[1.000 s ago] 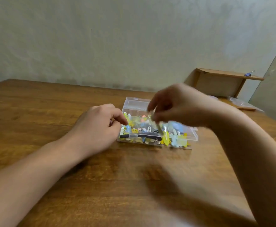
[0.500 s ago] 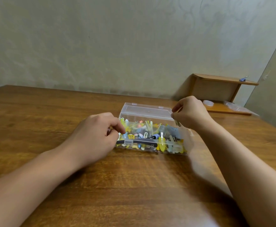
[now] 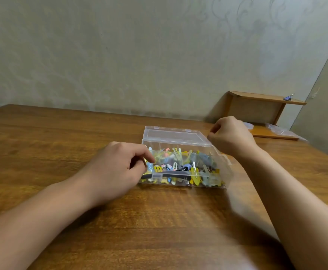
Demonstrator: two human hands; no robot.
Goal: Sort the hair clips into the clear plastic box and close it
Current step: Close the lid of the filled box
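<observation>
A clear plastic box (image 3: 224, 173) stands mid-table, filled with several colourful hair clips (image 3: 178, 164) and one long black clip (image 3: 171, 174) along its front. Its clear lid (image 3: 171, 135) is raised and tilted over the box. My left hand (image 3: 118, 170) rests against the box's left end, thumb and fingers curled at its corner. My right hand (image 3: 230, 137) pinches the lid's right edge above the box.
The wooden table (image 3: 61, 143) runs to a pale wall. At the back right stands a small wooden shelf (image 3: 256, 106) with a blue clip (image 3: 288, 97) on top and clear plastic bags (image 3: 280, 130) on its base.
My right hand has left the clips inside the box and gone to the lid's right edge. The lid has swung up from lying flat behind the box. My left hand stays put.
</observation>
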